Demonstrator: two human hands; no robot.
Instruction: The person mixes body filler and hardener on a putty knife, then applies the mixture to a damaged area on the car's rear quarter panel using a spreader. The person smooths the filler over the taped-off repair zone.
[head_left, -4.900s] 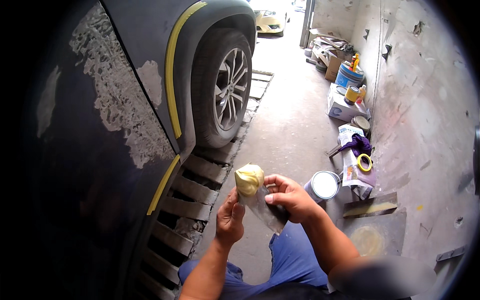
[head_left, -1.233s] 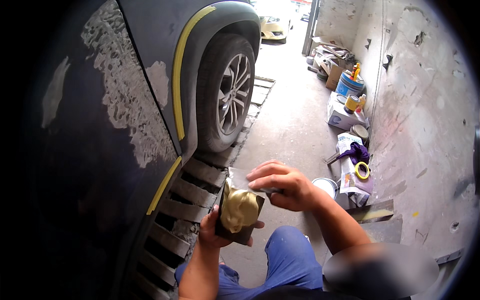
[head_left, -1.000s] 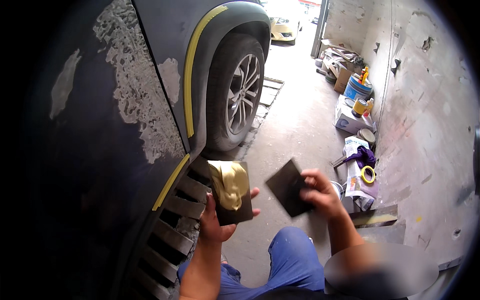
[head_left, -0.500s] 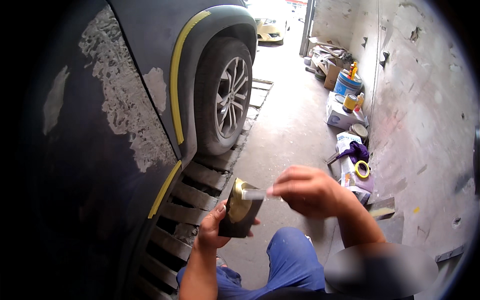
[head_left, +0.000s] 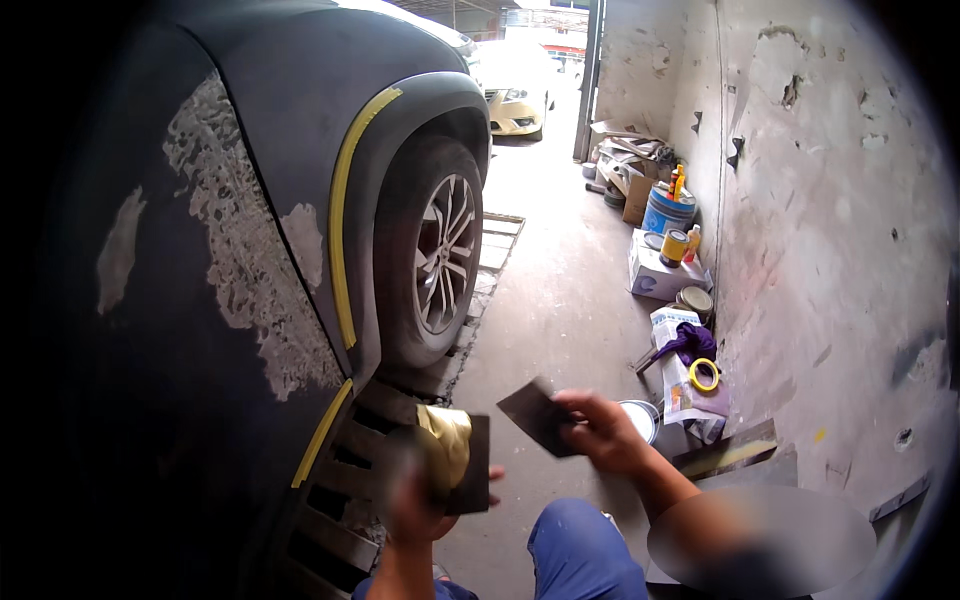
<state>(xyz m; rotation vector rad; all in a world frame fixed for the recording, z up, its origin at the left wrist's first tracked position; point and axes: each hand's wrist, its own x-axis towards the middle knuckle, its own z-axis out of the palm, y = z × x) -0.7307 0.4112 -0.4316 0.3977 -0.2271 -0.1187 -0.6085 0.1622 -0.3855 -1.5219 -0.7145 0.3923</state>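
Note:
My left hand (head_left: 412, 510) grips a dark flat mixing board (head_left: 476, 480), its fingertips showing past the right edge. A thick smear of yellow putty (head_left: 448, 436) lies on the board's upper part. Part of that hand is blurred. In my right hand (head_left: 608, 432), thumb and fingers pinch a dark rectangular putty spreader (head_left: 536, 416), held to the right of the board and apart from it. Left of both hands stands a dark car panel with rough grey filler patches (head_left: 250, 260). Yellow masking tape (head_left: 341, 240) follows the wheel arch and the lower edge.
The car's wheel (head_left: 440, 250) stands just ahead beside a slatted floor grate (head_left: 345, 535). Along the right wall (head_left: 820, 220) are a blue bucket (head_left: 668, 212), a white box (head_left: 655, 272), a purple cloth (head_left: 692, 343), a tape roll (head_left: 704, 375) and a white-rimmed can (head_left: 640, 420).
My right hand has drawn the spreader off the board and turned its flat dark face into view. The board has shifted slightly down and left; the whole view has tilted upward.

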